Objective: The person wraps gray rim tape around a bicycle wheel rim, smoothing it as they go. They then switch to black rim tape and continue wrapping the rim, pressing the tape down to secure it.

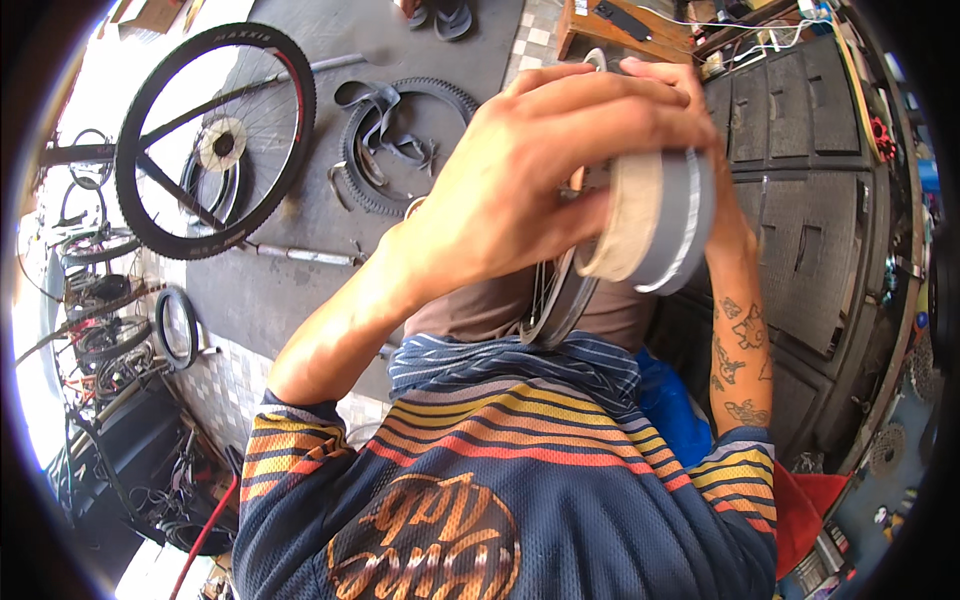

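Observation:
My left hand (pixel 545 150) reaches across the middle of the view, its thumb hooked inside a wide roll of tape (pixel 672 225). The roll has a tan core and a grey outer band, smeared a little by motion. Behind it, my right hand (pixel 668 78) is mostly covered by the left. Its bent fingers show near the top of a bicycle wheel rim (pixel 597 57); what they grip is hidden. Lower down, the same rim (pixel 560 315) appears upright between my thighs, with some spokes showing. The hands hide the rim's middle stretch.
A large bicycle wheel (pixel 133 150) on a frame stands at the left. On the dark mat (pixel 310 190) lie a loose tyre (pixel 458 98) and a flat inner tube (pixel 378 105). Black moulded panels (pixel 800 250) line the right side; a wooden stand (pixel 650 42) is beyond my hands.

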Tool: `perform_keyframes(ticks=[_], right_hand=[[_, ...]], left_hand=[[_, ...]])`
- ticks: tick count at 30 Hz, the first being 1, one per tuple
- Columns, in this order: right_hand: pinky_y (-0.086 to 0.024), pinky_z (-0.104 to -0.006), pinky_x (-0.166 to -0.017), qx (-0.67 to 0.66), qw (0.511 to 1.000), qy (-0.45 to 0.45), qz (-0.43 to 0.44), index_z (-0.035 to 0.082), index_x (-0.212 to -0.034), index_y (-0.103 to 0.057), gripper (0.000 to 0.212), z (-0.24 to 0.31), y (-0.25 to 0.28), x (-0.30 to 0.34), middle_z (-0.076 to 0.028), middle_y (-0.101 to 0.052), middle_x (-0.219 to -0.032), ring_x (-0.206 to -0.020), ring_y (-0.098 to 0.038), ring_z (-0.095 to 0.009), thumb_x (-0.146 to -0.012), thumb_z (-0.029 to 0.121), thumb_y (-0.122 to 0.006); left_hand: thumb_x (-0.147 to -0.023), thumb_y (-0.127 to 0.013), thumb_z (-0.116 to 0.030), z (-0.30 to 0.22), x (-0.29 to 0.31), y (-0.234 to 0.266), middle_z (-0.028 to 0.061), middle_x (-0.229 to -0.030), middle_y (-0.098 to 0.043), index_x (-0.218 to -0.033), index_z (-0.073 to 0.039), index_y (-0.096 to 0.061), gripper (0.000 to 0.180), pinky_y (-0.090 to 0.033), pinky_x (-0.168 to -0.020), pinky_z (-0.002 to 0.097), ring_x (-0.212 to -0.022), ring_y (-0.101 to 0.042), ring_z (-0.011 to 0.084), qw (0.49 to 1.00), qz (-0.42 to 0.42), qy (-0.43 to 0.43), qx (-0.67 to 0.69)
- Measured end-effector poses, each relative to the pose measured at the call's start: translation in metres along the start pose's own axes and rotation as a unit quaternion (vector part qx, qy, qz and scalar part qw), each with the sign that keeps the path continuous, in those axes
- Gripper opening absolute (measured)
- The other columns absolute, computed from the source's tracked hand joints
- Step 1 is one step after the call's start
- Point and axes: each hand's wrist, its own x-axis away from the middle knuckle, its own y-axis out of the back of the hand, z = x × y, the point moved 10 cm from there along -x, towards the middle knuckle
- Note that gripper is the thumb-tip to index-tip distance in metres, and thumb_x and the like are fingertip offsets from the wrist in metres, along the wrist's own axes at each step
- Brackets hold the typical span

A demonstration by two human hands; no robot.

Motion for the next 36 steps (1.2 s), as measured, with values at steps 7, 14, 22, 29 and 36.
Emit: perform_keyframes(ticks=[7,14,22,29,36], right_hand=[[-0.057,-0.0528,-0.116,0.080,0.996,-0.039,0.020,0.007,-0.135,-0.069,0.072,-0.009,0.001,-0.001,-0.015,-0.059,-0.144,-0.140,-0.065,-0.039,-0.073,0.034,-0.093],[-0.058,-0.0516,-0.115,0.076,0.997,-0.006,0.006,0.009,-0.134,-0.068,0.076,0.002,-0.004,-0.001,-0.012,-0.059,-0.144,-0.140,-0.065,-0.039,-0.068,0.035,-0.094],[-0.060,-0.0517,-0.113,0.056,0.998,-0.009,0.005,0.009,-0.134,-0.067,0.078,0.004,-0.009,-0.005,-0.011,-0.059,-0.143,-0.137,-0.066,-0.039,-0.065,0.029,-0.099],[-0.060,-0.0517,-0.113,0.056,0.998,-0.011,0.009,0.007,-0.135,-0.066,0.080,0.005,-0.009,-0.005,-0.013,-0.059,-0.142,-0.136,-0.067,-0.040,-0.065,0.028,-0.099],[-0.061,-0.0499,-0.112,0.081,0.996,-0.022,0.003,0.005,-0.134,-0.065,0.067,0.001,-0.005,-0.006,-0.013,-0.059,-0.142,-0.138,-0.067,-0.040,-0.074,0.019,-0.093]], left_hand=[[-0.096,-0.083,-0.023,-0.028,0.009,0.010,0.0307,-0.121,-0.082,-0.121,0.007,-0.081,0.039,-0.067,-0.099,0.0492,-0.114,-0.083,0.0428,0.989,0.036,-0.134,0.043],[-0.094,-0.073,-0.018,-0.036,0.024,0.020,0.0205,-0.117,-0.083,-0.126,-0.001,-0.082,0.037,-0.070,-0.100,0.0497,-0.111,-0.085,0.0364,0.992,-0.032,-0.067,0.103],[-0.096,-0.085,-0.018,-0.064,0.034,0.015,0.0170,-0.132,-0.082,-0.127,-0.011,-0.084,0.032,-0.069,-0.103,0.0483,-0.122,-0.081,0.0350,0.989,0.038,-0.140,-0.037],[-0.097,-0.080,-0.013,-0.036,0.031,0.026,0.0255,-0.123,-0.083,-0.126,0.002,-0.081,0.032,-0.069,-0.092,0.0466,-0.111,-0.084,0.0395,0.995,0.007,-0.057,0.087],[-0.085,-0.104,-0.025,-0.001,0.079,0.011,0.0136,-0.128,-0.064,-0.111,-0.005,-0.072,0.046,-0.055,-0.104,0.0413,-0.115,-0.067,0.0266,0.927,-0.231,0.150,0.255]])
